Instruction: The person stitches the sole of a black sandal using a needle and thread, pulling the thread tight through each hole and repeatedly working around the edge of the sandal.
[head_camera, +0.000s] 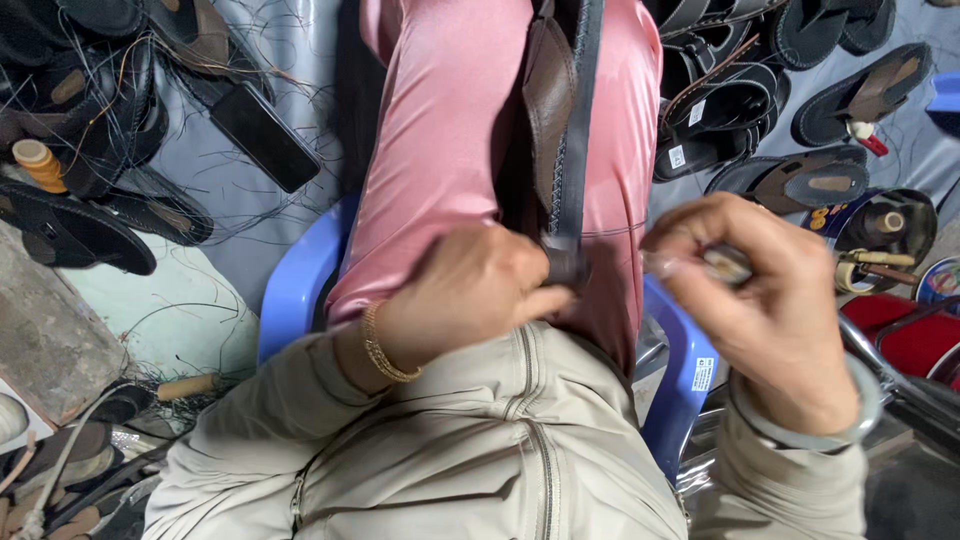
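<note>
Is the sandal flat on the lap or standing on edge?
On edge: the sandal stands between the pink-clad knees, sole rim facing up, its near end pinched by the left hand.

A grey sheet (250, 215) covers the floor. Dark sandals (830, 180) lie in piles on it at both sides, with a black phone (265, 135), loose threads and thread spools (40, 165).

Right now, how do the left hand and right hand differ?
The left hand is closed around the near end of the dark sandal on the lap; the right hand is raised beside it, pinching a small blurred item I cannot identify. The left wrist wears a gold bracelet, the right wrist a silver bangle. Both come out of beige jacket sleeves.
</note>
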